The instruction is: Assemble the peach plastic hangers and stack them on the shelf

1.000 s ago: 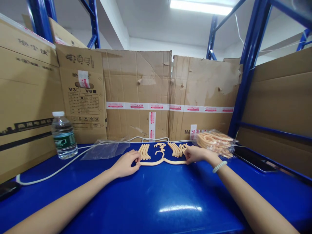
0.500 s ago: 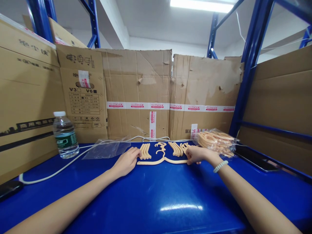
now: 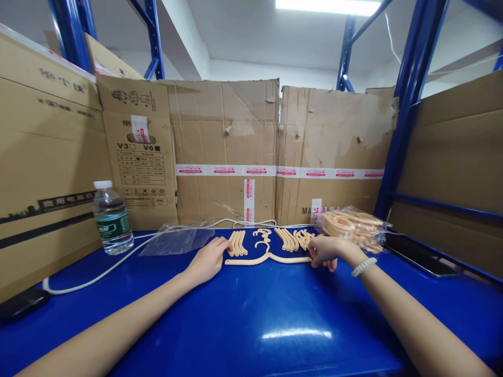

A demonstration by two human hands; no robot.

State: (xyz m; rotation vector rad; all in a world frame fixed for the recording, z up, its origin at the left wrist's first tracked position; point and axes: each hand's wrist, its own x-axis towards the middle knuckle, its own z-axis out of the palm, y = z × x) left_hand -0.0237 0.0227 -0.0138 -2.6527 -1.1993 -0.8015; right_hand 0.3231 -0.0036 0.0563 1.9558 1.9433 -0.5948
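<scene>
A beige plastic hanger lies flat on the blue shelf top. My left hand rests on the shelf with its fingers stretched out. Their tips touch a small stack of curved beige pieces just left of the hanger. My right hand, with a bead bracelet on its wrist, has its fingers curled at the hanger's right end. A second stack of curved pieces and some hook pieces lie behind the hanger.
A clear bag full of beige pieces sits at the right, with a dark phone beside it. At the left are an empty plastic bag, a water bottle and a white cable. Cardboard boxes wall in the shelf.
My left hand has left the hanger's left end and moved up to the left stack of curved pieces. My right hand stays at the hanger's right end. The view has shifted slightly.
</scene>
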